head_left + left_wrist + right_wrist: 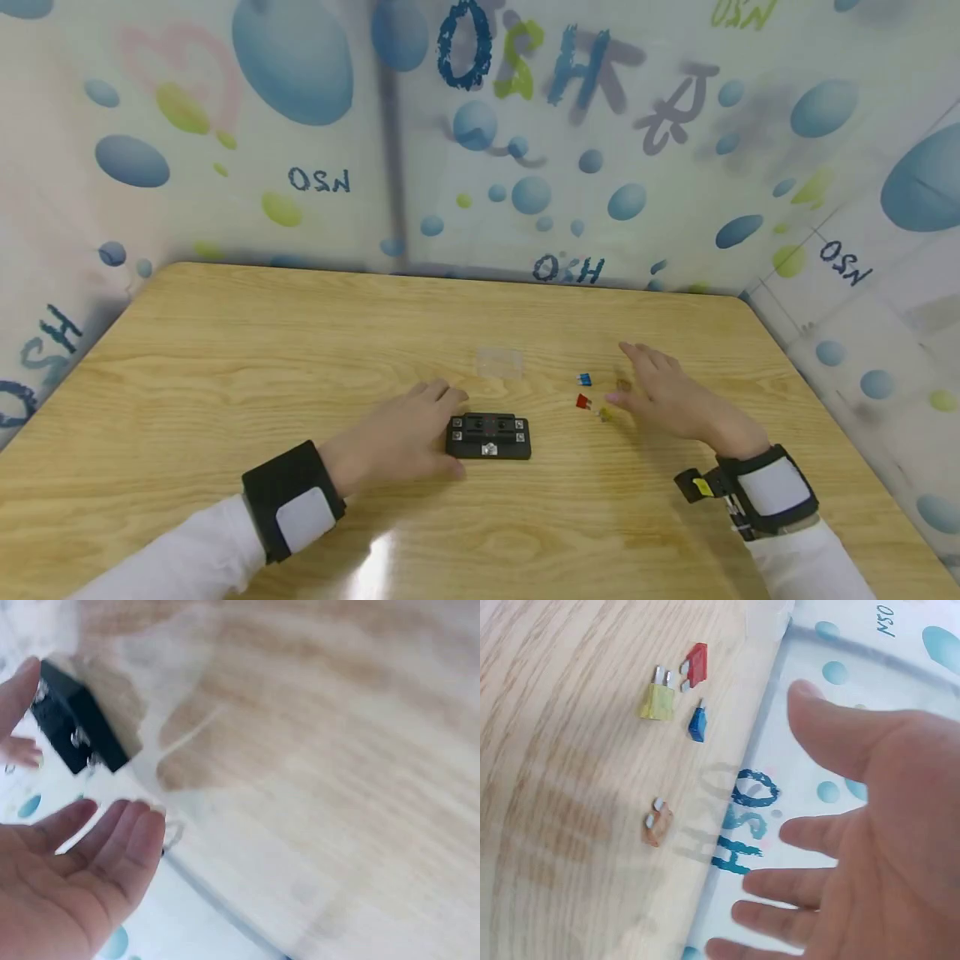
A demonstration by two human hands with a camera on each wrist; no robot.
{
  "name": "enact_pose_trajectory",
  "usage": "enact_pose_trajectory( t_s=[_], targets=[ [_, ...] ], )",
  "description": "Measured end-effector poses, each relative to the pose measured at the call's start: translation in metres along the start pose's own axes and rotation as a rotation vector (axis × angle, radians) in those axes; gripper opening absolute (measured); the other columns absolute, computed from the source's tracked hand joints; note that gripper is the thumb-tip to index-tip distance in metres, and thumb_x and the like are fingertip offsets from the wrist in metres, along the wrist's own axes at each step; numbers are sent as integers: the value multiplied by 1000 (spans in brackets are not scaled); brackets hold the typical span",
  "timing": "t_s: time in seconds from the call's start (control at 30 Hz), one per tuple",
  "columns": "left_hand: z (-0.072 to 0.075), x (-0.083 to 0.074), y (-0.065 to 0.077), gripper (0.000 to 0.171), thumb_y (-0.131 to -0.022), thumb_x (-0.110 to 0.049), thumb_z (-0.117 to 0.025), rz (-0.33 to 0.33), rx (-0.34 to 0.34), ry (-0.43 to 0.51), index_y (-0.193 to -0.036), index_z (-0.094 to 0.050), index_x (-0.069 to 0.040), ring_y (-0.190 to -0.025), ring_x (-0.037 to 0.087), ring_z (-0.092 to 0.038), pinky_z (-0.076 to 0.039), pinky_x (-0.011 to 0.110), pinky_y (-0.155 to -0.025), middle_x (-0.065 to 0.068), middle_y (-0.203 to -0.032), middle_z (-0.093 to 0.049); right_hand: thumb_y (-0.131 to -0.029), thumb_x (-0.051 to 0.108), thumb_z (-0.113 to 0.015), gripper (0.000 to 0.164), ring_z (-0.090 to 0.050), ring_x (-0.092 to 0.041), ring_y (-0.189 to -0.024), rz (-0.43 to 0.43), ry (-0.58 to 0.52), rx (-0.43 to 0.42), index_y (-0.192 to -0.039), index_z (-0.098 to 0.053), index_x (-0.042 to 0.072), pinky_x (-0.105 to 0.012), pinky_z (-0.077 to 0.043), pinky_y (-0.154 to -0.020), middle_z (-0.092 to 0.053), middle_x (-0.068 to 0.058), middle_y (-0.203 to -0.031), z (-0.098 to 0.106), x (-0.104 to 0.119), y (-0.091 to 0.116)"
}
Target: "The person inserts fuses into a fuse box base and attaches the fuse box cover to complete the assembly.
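A black fuse block (489,450) with metal screw terminals lies on the wooden table in front of me. My left hand (408,437) is at its left side, fingers relaxed and near its edge; the left wrist view shows the block (82,720) beyond the fingers. To the right lie small blade fuses: a red one (697,666), a yellow one (658,701), a blue one (697,724) and a brown one (658,823). Over the table beside them hovers my right hand (667,396), its fingers spread and holding nothing.
A clear plastic piece (500,363) lies flat behind the fuse block. The wooden table (300,333) ends at a wall (337,225) printed with blue and green drops and letters. Both wrists wear black straps.
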State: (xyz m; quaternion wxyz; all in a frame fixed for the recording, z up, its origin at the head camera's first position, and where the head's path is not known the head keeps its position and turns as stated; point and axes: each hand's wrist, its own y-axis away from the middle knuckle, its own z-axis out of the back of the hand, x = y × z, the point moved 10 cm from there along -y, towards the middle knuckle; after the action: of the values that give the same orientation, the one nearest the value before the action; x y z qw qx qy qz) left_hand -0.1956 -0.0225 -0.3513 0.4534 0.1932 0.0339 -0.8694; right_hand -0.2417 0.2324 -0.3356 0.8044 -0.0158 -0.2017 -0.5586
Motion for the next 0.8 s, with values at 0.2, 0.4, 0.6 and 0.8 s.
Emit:
enact_pose_trajectory(
  t_s=[0.2,0.4,0.6,0.8],
  targets=[
    [-2,-8,-2,77,-79,-41,-81,-19,-8,3,-137,-50,-1,-116,30,-56,-50,43,-96,16,-128,-56,-102,37,-51,71,-25,-56,-139,59,-32,-77,-150,-24,-8,-69,-24,-110,-27,-36,-152,8,-4,-13],
    [-5,-10,-7,72,-80,-37,-81,-13,44,31,-137,-51,-2,-115,25,-56,-48,42,-99,15,-128,-57,-102,37,-50,69,-26,-52,-141,35,-69,-54,-150,-26,-6,-66,-26,-111,-29,-33,-153,11,-13,-27],
    [-2,-9,-11,56,-83,-27,-79,0,29,40,-129,-58,-2,-109,26,-59,-50,41,-94,14,-121,-61,-103,38,-48,68,-25,-50,-142,-12,-82,-15,-151,-25,-5,-65,-26,-112,-28,-32,-154,10,-17,-39],
    [-2,-9,-20,45,-78,-22,-83,-12,-4,47,-113,-65,-1,-89,17,-58,-52,35,-81,8,-104,-64,-103,37,-48,67,-25,-49,-143,-19,-68,-11,-151,-26,-4,-64,-25,-113,-28,-31,-155,10,-16,-45]
  ],
)
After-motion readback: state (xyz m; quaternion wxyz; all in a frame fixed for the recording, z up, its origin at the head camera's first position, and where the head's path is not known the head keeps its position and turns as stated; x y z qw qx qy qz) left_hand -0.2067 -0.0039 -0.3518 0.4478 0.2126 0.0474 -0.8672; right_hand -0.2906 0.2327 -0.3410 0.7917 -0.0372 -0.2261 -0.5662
